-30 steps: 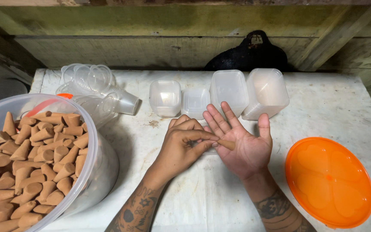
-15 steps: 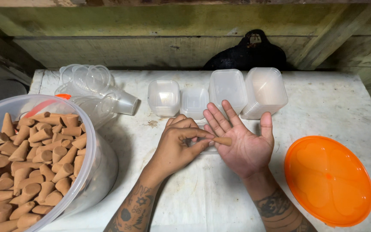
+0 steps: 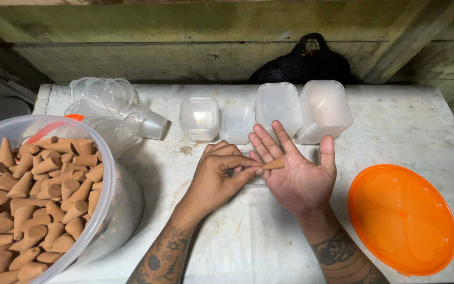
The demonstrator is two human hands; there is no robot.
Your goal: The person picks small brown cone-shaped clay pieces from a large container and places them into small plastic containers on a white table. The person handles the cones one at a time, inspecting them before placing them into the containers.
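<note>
Your right hand lies flat and wide open, palm up, in the middle of the worktop, and your left hand is pinched narrow beside it, fingertips closed on the blunt end of a small brown cone. The cone rests across the base of your right fingers, tip pointing right, so it is touching both hands at once. The risk I'd judge from here: that palm is a shallow, sloping seat, and a round cone could roll off toward the near edge if your left pinch lets go while the right fingers are splayed (a crumbly tip may chip too, if it drops). The big clear tub of cones sits to the near left, well apart from your hands, with its orange lid lying to the near right. Just beyond your fingers stand small clear containers, and a heap of clear cups lies to the far left.
</note>
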